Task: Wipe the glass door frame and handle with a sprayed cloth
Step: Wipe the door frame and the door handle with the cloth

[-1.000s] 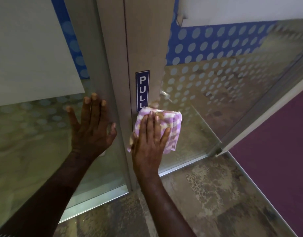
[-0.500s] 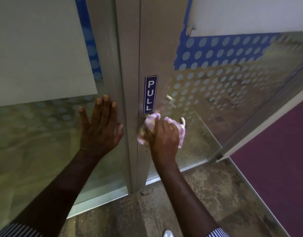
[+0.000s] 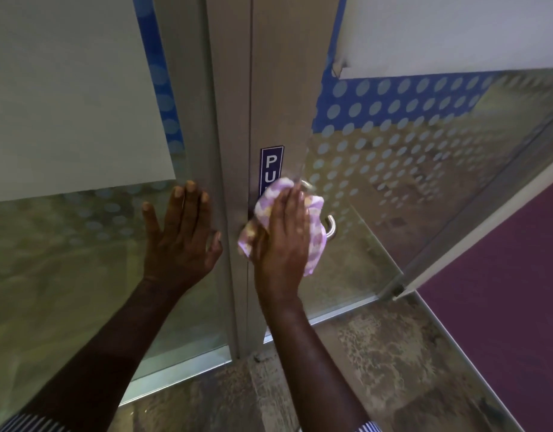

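left hand (image 3: 180,236) flat and spread on the fixed glass panel (image 3: 66,260) beside the door frame (image 3: 281,88), holding nothing. risk: the palm leaves smears on the glass, or the brace slips if the door swings. right hand (image 3: 283,235) presses the pink checked cloth (image 3: 314,244) against the frame edge, over the near end of the metal handle (image 3: 331,227); grip looks only partly closed on the cloth, fingers mostly straight. risk: loose hold, cloth could bunch or drop to the floor (image 3: 378,353); pushing here may shove the door away and miss the handle's back side. hidden: most of the handle under cloth and hand, lower part of the pull sticker (image 3: 271,169), thumb, whether the cloth is damp. dirt on the frame too dim to judge.
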